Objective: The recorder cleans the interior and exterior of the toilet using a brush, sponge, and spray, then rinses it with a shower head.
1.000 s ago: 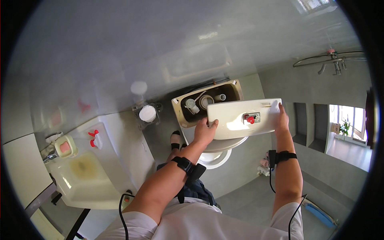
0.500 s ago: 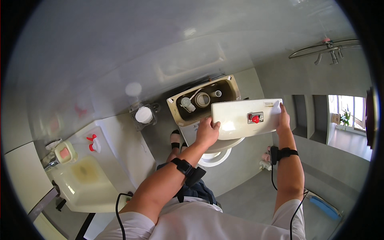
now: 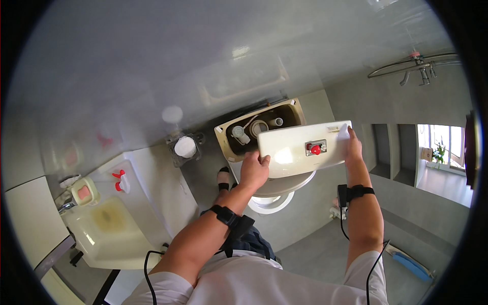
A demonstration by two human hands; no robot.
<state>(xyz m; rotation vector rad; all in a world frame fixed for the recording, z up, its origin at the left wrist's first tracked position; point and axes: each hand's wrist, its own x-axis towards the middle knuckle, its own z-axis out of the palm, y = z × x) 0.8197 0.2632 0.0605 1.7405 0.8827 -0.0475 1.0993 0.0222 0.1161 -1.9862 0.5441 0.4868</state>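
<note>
A white toilet tank lid (image 3: 290,158) with a red push button (image 3: 315,149) is held between my two hands. My left hand (image 3: 254,170) grips its left end, thumb on top. My right hand (image 3: 354,145) is closed round its right end. Behind the lid stands the uncovered toilet tank (image 3: 223,144), showing a flush valve (image 3: 259,126), a white float part (image 3: 240,133) and a pipe (image 3: 276,122) inside. The lid overlaps the tank's front right part in view. Under it the toilet bowl rim (image 3: 272,204) partly shows.
Left stands a washbasin (image 3: 122,244) with a red-and-white spray bottle (image 3: 121,181) and a soap box (image 3: 85,191). A white paper roll (image 3: 185,147) sits in a wall holder. At right are a shower mixer (image 3: 423,68), wall niches (image 3: 405,147) and a blue-headed brush (image 3: 410,265).
Both hands have carried the lid a little to the left and slightly upward in the picture, so it covers more of the tank's front. The grip stays the same.
</note>
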